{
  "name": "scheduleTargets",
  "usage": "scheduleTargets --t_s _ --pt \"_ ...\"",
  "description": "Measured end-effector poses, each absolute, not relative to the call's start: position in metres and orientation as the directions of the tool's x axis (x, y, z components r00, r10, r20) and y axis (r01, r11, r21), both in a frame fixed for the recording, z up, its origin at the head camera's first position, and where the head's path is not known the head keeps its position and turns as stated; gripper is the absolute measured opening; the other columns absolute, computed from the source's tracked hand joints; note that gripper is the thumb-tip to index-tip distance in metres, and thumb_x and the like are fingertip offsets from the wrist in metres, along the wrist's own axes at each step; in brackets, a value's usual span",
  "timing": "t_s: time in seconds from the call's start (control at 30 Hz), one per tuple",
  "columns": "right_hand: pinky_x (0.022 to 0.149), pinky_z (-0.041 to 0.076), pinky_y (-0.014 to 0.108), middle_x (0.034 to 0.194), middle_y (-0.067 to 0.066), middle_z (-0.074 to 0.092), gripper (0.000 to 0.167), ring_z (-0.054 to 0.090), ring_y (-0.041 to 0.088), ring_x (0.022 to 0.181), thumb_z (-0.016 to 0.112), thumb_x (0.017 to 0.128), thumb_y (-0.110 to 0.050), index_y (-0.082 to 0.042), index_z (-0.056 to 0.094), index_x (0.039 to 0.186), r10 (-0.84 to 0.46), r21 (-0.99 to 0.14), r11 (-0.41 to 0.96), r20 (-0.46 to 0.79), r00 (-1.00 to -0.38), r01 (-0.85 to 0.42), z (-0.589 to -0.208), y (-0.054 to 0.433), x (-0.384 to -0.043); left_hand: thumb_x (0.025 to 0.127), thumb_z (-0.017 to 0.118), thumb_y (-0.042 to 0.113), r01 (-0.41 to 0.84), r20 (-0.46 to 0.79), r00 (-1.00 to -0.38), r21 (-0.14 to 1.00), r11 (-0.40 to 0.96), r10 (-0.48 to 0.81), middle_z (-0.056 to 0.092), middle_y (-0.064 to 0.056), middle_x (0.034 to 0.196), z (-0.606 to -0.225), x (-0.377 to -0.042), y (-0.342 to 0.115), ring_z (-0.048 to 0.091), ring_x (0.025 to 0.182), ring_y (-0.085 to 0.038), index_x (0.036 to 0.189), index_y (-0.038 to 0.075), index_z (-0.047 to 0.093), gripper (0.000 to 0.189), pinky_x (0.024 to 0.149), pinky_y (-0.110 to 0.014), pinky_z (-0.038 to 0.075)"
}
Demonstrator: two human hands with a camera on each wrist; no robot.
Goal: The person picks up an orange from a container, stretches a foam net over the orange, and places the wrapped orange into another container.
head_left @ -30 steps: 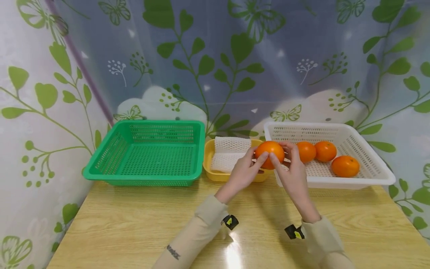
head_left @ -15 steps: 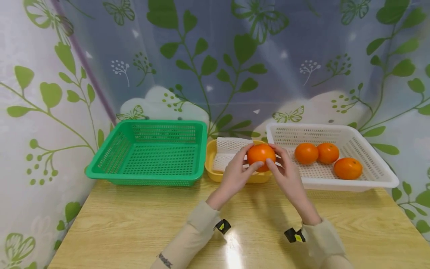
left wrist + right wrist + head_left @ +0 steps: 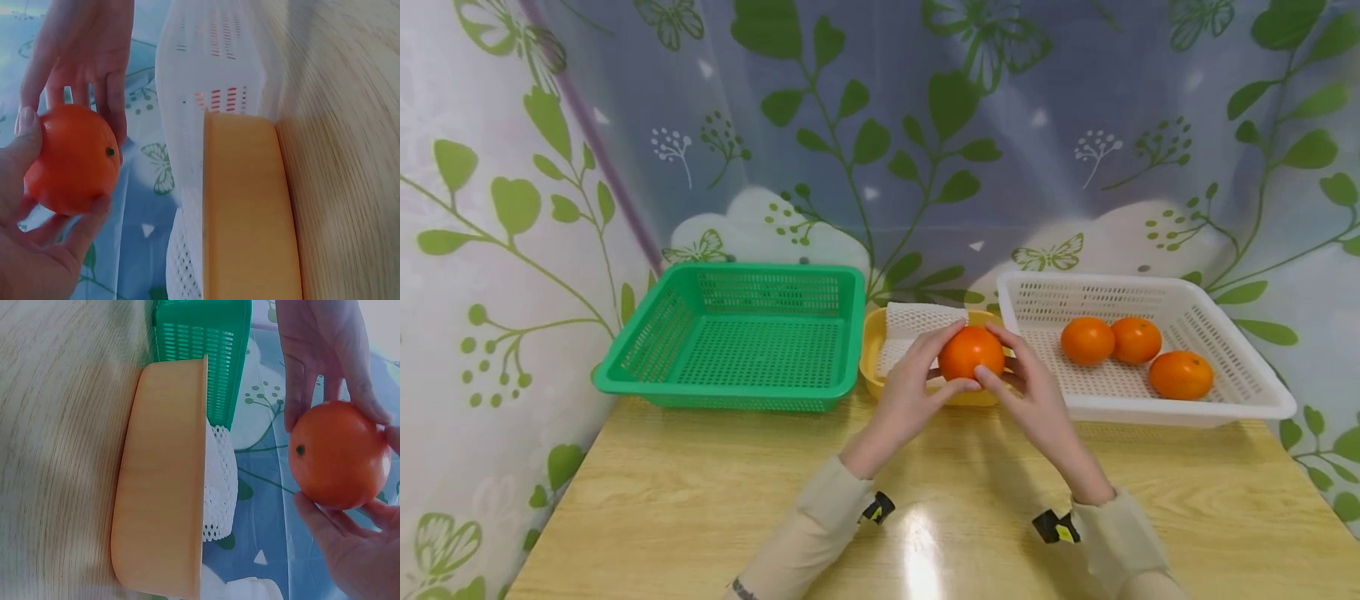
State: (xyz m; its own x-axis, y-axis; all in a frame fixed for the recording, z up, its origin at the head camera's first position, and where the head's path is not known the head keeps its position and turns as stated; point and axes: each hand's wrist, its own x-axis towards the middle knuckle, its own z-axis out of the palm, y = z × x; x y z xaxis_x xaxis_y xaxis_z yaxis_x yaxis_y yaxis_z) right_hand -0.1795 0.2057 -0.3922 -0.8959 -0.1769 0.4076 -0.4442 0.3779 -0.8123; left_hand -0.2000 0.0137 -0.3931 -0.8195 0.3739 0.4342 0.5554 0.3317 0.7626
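An orange [image 3: 972, 353] is held between both hands, raised over the front of the small yellow basket [image 3: 871, 367]. My left hand [image 3: 917, 383] grips its left side, and my right hand [image 3: 1026, 387] grips the right side, both thumbs on the near face. The green stem spot of the orange [image 3: 74, 159] shows in the left wrist view, and again on the orange [image 3: 340, 455] in the right wrist view. White foam netting [image 3: 925, 318] lies in the yellow basket, partly hidden by the hands.
A green basket [image 3: 730, 390] stands left of the yellow one. At the right, a white basket [image 3: 1180, 408] contains three more oranges [image 3: 1182, 375]. All sit on a wooden table [image 3: 715, 483] before a patterned curtain [image 3: 880, 125].
Both hands have carried the orange leftward and slightly down, from near the white basket's left edge to over the yellow basket. The three oranges in the white basket stay put.
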Motion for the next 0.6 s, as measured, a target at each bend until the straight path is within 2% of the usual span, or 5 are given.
scheduleTargets --t_s 0.23,0.6 --pt "0.094 0.05 0.014 0.151 0.014 0.048 0.065 0.06 0.035 0.122 0.072 0.094 -0.008 -0.01 0.042 0.152 -0.25 -0.79 0.397 0.396 -0.884 -0.466 -0.394 0.202 -0.178 0.085 0.08 0.024 0.614 0.48 -0.778 0.719 0.326 0.406 0.048 -0.004 0.151 -0.396 -0.196 -0.001 0.054 0.132 -0.024 0.153 0.022 0.045 0.077 0.096 -0.027 0.054" --pt "0.097 0.055 0.034 0.15 0.009 0.05 0.067 0.056 0.03 0.128 0.078 0.09 -0.012 -0.014 0.047 0.149 -0.313 -0.792 0.396 0.36 -0.879 -0.465 -0.403 0.19 -0.173 0.084 0.083 0.018 0.565 0.404 -0.798 0.759 0.322 0.447 0.05 -0.009 0.149 -0.403 -0.187 -0.023 0.053 0.132 -0.025 0.152 0.011 0.045 0.078 0.096 -0.035 0.056"
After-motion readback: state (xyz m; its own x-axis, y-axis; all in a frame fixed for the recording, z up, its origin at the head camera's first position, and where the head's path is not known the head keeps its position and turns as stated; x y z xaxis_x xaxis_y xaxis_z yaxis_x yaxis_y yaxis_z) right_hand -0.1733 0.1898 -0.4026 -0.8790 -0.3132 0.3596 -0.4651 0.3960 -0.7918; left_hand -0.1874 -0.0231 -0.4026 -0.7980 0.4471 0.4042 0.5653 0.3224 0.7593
